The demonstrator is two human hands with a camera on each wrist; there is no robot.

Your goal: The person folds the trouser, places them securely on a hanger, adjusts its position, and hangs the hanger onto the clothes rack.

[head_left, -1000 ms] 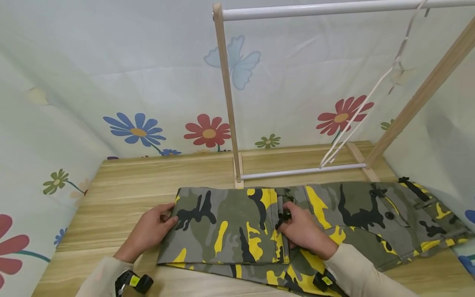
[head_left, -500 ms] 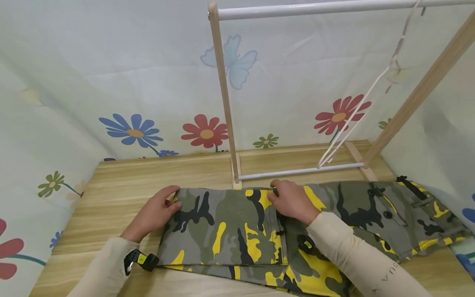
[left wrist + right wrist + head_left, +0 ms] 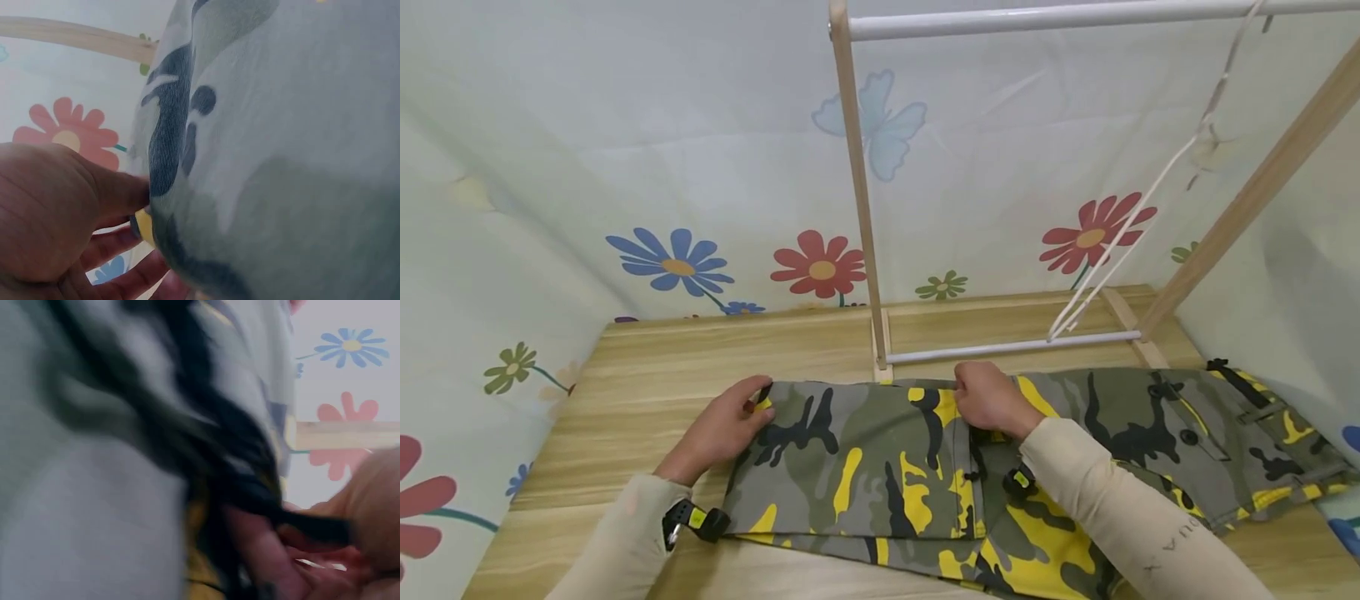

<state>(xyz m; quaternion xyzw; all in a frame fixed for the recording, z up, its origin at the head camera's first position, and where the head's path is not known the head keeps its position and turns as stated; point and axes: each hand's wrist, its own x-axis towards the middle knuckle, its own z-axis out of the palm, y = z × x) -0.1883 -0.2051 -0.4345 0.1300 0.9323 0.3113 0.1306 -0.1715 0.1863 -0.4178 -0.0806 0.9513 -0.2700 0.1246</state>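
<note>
Camouflage trousers (image 3: 872, 467) in grey, green, black and yellow lie across the table, with one leg end folded back into a flat panel. At the panel's far left corner, my left hand (image 3: 722, 429) pinches the fold between thumb and fingers. The left wrist view shows that thumb (image 3: 122, 194) on the cloth's edge. My right hand (image 3: 996, 400) grips the far end of the panel's hem, its fingers curled and partly hidden. In the right wrist view, blurred dark cord or strap runs by the right hand's fingers (image 3: 262, 550). The waist (image 3: 1292, 433) lies to the far right.
A wooden rack with a white top rail (image 3: 1037, 18) and a lower rail (image 3: 1015, 347) stands behind the trousers. White string (image 3: 1150, 200) hangs from it. Flower-printed walls (image 3: 737, 167) enclose the wood-grain table (image 3: 662, 367).
My right hand has moved from the middle of the hem to its far end and now grips there. My left hand has slid slightly away to the far corner.
</note>
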